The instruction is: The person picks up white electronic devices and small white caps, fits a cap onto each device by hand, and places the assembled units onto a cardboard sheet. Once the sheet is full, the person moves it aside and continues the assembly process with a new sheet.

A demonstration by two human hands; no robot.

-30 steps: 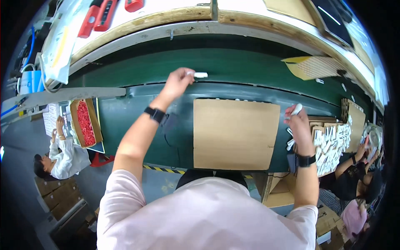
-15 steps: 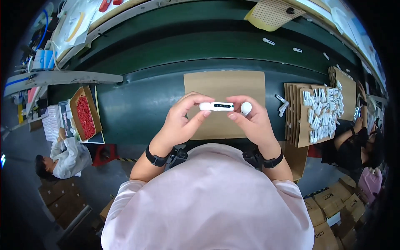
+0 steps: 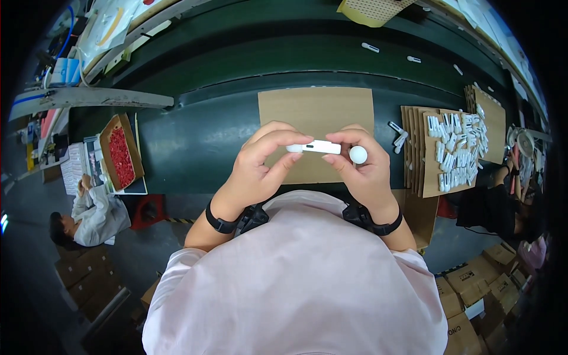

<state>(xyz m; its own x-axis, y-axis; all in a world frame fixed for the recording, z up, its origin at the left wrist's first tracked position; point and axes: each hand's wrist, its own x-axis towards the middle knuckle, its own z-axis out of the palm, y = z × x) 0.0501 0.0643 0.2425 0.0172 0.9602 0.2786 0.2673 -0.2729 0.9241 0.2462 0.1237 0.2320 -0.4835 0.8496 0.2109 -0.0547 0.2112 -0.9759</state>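
Observation:
My left hand [image 3: 263, 157] and my right hand [image 3: 362, 160] meet over a brown cardboard sheet [image 3: 316, 106]. Between their thumbs and fingertips they hold a slim white plastic stick-shaped device [image 3: 322, 147] level, each hand at one end. A small dark slot shows on its upward side. From the curl of my right hand pokes the round white end of a second device [image 3: 358, 155]; its body is hidden by the hand. Both hands are closed, and each wrist wears a black strap.
Stacked cardboard sheets [image 3: 417, 154] at the right bear many white devices [image 3: 449, 142]; loose ones [image 3: 400, 141] lie beside them. More devices [image 3: 370, 47] sit on the dark green belt [image 3: 266, 56]. A box of red parts [image 3: 121, 157] stands left. People sit at both sides.
The held device has been turned about its length: its black panel no longer faces up, and a plainer white side does. The round end in my right hand has shifted slightly right.

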